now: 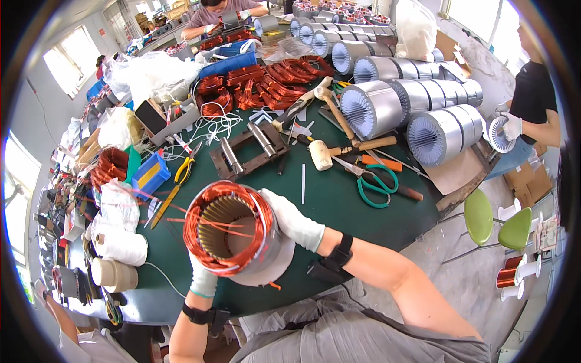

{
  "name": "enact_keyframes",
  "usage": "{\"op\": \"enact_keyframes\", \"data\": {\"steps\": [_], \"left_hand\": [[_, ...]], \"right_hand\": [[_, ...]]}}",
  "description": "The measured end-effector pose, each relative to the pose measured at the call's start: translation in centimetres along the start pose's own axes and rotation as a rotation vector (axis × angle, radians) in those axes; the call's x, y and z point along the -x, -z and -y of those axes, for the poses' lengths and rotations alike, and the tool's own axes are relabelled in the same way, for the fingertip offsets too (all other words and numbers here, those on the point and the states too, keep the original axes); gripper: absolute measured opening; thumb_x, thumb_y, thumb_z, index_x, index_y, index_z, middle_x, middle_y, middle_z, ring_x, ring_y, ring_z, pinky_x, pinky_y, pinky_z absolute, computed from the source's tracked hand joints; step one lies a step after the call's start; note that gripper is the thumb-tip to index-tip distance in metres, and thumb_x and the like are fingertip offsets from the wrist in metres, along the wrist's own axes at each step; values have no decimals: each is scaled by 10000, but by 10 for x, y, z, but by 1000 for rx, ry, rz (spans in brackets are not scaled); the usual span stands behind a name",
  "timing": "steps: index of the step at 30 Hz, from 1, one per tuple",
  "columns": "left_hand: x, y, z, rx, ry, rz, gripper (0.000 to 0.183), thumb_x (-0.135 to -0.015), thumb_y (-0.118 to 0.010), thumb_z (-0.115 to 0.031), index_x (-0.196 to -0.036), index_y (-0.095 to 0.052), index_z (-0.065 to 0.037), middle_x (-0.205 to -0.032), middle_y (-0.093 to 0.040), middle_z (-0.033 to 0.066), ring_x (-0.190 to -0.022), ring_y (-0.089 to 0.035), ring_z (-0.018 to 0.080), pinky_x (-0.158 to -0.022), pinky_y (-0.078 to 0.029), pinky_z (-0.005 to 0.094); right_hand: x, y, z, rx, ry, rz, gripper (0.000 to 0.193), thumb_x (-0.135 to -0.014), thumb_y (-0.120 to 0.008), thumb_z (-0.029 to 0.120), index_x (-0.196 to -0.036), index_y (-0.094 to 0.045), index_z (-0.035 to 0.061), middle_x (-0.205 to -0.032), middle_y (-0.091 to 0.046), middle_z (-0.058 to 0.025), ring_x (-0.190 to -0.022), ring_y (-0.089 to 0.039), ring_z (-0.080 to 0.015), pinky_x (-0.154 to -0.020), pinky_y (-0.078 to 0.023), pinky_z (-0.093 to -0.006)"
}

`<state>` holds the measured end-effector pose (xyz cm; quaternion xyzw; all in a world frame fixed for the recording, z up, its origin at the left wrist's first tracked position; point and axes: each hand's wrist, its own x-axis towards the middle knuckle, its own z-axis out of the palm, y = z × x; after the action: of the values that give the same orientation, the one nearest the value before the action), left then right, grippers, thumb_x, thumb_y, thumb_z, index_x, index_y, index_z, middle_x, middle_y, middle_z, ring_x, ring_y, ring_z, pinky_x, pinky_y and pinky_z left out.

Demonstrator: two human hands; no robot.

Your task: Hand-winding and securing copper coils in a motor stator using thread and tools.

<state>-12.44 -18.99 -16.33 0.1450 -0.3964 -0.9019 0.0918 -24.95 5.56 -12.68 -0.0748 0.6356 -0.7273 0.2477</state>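
Wound stator point(261, 239), one, steel with red-copper coils: occupying the near side of the green bench point(339, 242), its open bore tilting up toward the wearer; clock positions are reading from it. Right hand point(292, 221), gloved: gripping the steel wall at 3 o'clock. Left hand point(203, 279), gloved: bearing against the stator at 7 o'clock, the fingers hiding behind it, so how far they are closing cannot be told. Condition: coils are ringing the bore all the way round, so their seating is looking complete or nearly so; loose leads point(173, 219) are trailing toward 9 o'clock and crossing the bore, so dressing and tying these is apparently remaining. Accessories: white thread spool point(124, 247), standing at 9 o'clock; yellow-handled pliers point(189, 163), lying at 11; iron frame point(260, 162) carrying two metal rods, at 12; green-handled scissors point(362, 172), at 2. Stock: loose copper coils point(263, 91), heaping farther off at 12; slotted steel cores point(381, 109), lining up between 1 and 2, seemingly awaiting winding.
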Motion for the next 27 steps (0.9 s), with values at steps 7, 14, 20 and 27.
{"op": "enact_keyframes", "data": {"steps": [7,14,20,27], "left_hand": [[36,-23,-34,-421,-67,71,368,-1071,-489,-206,-1357,-567,14,-1229,-668,97,-1084,-642,169,-948,-532,336],[129,-48,-49,-1507,-473,-71,321,-932,-569,-30,-1241,-595,57,-1269,-623,214,-1183,-589,351,-1058,-430,438],[141,-44,-26,-1822,-732,5,347,-843,-658,-84,-1180,-635,-3,-1290,-616,190,-1182,-567,408,-1031,-426,525],[143,-48,-24,-1810,-732,37,305,-859,-629,-59,-1158,-647,-1,-1267,-623,180,-1190,-563,399,-1035,-418,522]], "right_hand": [[24,24,40,207,138,72,465,-1087,-419,371,-1287,-608,-4,-1215,-672,-171,-1148,-612,-256,-1042,-455,-369],[-11,52,81,1108,280,-291,318,-958,-622,315,-1154,-633,65,-1091,-656,-180,-1049,-647,-344,-884,-529,-477],[-30,56,57,1423,459,-355,209,-902,-655,265,-1054,-647,123,-1021,-631,-138,-949,-650,-347,-790,-541,-503],[80,102,99,1258,456,-282,292,-952,-622,284,-1182,-668,110,-1086,-651,-166,-1027,-653,-374,-906,-530,-456]]}}
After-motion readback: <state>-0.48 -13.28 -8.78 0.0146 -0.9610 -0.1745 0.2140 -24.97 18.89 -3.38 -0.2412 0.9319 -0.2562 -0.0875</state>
